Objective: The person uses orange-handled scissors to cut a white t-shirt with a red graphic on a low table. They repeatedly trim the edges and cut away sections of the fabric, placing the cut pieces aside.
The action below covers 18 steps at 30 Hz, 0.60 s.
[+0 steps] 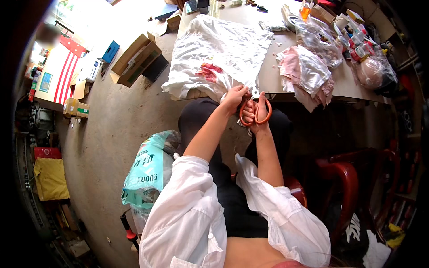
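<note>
A white garment (214,44) with a red print lies spread over the near edge of the table and hangs a little over it. My left hand (236,97) is closed on the garment's near edge, fingers pinched together. Just right of it, my right hand (258,111) grips a pair of scissors (268,111) by their red-orange loop handles. The blades point away from me toward the cloth beside my left hand. Whether they are parted is too small to tell.
Right of the garment, pink and white cloths (308,73) hang over the table edge. Beyond them are plastic bags (317,38) and clutter. An open cardboard box (136,60) stands left of the table. A teal plastic bag (149,172) sits by my left leg; a red-brown wooden chair (346,178) is at right.
</note>
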Available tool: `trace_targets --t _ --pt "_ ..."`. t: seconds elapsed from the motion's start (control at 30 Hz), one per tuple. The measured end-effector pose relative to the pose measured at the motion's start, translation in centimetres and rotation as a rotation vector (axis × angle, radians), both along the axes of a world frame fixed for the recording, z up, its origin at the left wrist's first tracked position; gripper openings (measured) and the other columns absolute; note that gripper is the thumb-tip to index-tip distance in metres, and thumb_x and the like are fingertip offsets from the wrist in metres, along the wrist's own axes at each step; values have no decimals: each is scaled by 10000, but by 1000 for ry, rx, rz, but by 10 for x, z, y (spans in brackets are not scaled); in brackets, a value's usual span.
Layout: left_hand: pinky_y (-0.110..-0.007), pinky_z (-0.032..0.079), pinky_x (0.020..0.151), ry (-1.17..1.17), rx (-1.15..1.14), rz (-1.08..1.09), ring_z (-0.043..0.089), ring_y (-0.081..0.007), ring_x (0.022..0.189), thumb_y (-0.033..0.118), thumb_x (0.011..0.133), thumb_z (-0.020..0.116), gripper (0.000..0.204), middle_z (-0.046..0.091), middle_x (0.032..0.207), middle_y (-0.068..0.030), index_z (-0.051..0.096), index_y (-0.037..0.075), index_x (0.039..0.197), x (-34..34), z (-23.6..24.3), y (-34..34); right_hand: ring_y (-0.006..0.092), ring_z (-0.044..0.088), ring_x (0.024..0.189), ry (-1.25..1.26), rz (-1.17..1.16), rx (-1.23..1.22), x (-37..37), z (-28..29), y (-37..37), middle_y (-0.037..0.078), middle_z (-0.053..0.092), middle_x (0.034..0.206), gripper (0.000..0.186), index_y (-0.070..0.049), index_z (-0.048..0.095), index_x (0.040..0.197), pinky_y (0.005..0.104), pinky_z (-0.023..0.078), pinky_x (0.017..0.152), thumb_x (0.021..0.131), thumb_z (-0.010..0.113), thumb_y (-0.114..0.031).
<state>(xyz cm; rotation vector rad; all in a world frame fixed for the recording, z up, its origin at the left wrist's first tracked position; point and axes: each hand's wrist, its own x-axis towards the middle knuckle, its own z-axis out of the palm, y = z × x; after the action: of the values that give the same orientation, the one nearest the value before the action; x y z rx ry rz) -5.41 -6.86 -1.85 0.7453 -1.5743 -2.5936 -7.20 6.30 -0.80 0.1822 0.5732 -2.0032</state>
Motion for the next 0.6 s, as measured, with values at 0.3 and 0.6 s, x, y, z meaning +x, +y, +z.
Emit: trace_targets --t 0.3,0.6 --pt "-216 424 363 -20 312 -101 441 -76 434 243 994 412 232 500 616 -11 459 70 847 20 26 -2 151 462 538 -92 97 -112 -2 19 4 32 474 682 769 -66 511 769 249 413 501 791 296 -803" --pt "-283 407 457 -135 479 224 489 -155 565 365 896 477 331 509 655 -44 507 37 864 4 45 4 130 374 538 -10 158 19 -2 4 4 7 415 681 778 -79 454 754 232 310 486 755 292 -840"
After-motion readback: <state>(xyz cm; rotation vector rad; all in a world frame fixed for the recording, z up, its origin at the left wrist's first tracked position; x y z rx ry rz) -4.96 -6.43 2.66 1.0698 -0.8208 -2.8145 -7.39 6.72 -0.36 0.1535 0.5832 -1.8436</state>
